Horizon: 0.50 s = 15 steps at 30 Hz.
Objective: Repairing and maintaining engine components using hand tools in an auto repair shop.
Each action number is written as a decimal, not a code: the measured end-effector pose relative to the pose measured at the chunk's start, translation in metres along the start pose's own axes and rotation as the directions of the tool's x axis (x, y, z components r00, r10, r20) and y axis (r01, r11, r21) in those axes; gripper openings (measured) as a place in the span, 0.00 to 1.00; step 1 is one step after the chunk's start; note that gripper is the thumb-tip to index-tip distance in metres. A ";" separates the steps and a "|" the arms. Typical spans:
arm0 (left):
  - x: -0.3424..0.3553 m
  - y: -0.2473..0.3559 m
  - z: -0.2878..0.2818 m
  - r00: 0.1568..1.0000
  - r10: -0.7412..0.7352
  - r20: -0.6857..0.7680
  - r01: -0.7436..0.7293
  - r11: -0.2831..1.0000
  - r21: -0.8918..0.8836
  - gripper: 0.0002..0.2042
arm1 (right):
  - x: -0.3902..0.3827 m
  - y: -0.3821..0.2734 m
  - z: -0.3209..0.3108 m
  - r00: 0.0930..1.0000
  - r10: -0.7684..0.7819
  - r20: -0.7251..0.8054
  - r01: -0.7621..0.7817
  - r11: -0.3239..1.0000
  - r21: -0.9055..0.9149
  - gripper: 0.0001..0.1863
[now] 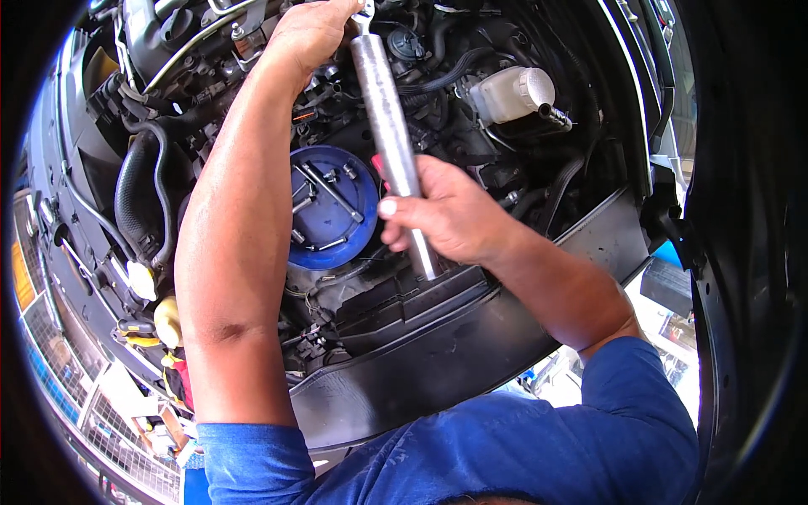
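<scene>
A long silvery metal pipe slants across the engine bay, its lower end near the front panel. My right hand is wrapped around its lower half, thumb across the front. From the pipe's upper end sticks out the bright metal head of a wrench. My left hand is at the top edge, its fingers closed at that head and partly cut off by the frame. Something red shows beside the pipe, mostly hidden by it. Left of my right hand sits a round blue tray holding several bolts and sockets.
A whitish fluid reservoir stands at the right among hoses. A ribbed black hose curves at the left. The dark front panel runs between me and the engine. A yellow-handled tool lies at the left edge.
</scene>
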State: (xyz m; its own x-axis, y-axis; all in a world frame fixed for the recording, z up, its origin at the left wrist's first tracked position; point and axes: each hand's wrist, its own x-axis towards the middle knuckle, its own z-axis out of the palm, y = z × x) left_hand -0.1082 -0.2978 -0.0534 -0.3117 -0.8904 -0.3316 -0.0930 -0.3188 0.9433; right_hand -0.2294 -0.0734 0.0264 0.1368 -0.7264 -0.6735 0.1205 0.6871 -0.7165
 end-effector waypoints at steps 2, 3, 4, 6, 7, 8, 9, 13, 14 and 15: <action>0.000 0.003 -0.003 0.999 0.024 -0.026 -0.020 0.990 0.141 0.19 | 0.008 0.009 0.019 1.000 -0.015 0.025 0.014 0.998 0.054 0.13; 0.000 0.004 -0.005 0.999 0.047 -0.014 -0.044 0.985 0.167 0.19 | 0.013 0.014 0.028 0.998 -0.031 0.057 0.025 0.994 0.103 0.17; 0.000 0.004 -0.007 0.998 0.069 -0.002 -0.067 0.979 0.193 0.19 | 0.017 0.019 0.037 0.999 -0.029 0.042 0.025 0.996 0.091 0.17; 0.002 0.003 -0.013 0.995 0.091 0.029 -0.095 0.971 0.218 0.20 | 0.030 0.027 0.053 0.995 -0.093 0.036 0.091 0.995 0.043 0.16; 0.002 0.000 -0.016 0.999 0.050 0.005 -0.050 0.978 0.201 0.19 | 0.035 0.029 0.058 0.997 -0.082 0.016 0.082 0.996 -0.026 0.15; 0.004 -0.003 -0.018 1.000 0.013 -0.018 -0.009 0.983 0.182 0.19 | 0.038 0.030 0.060 0.996 -0.081 -0.023 0.079 0.992 -0.099 0.15; 0.005 -0.006 -0.021 0.999 -0.024 -0.041 0.030 0.986 0.162 0.19 | 0.039 0.031 0.060 0.993 -0.122 -0.001 0.121 0.990 -0.071 0.16; 0.012 -0.022 -0.024 0.999 -0.025 -0.040 0.022 0.998 -0.053 0.17 | 0.027 0.020 0.034 0.997 -0.067 0.035 0.069 0.996 -0.050 0.16; 0.013 -0.025 -0.024 0.998 -0.042 -0.036 0.037 0.991 -0.131 0.17 | 0.021 0.013 0.020 0.999 -0.013 0.030 0.016 0.997 -0.077 0.16; 0.014 -0.026 -0.023 0.996 -0.079 -0.045 0.069 0.978 -0.196 0.17 | 0.013 0.003 0.003 0.997 -0.007 0.073 0.011 0.998 -0.065 0.17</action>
State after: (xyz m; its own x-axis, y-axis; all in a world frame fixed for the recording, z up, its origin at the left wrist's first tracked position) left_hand -0.0887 -0.3095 -0.0829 -0.2603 -0.8761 -0.4058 0.0730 -0.4370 0.8965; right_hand -0.2242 -0.0810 0.0159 0.2074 -0.7277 -0.6538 0.0577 0.6763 -0.7344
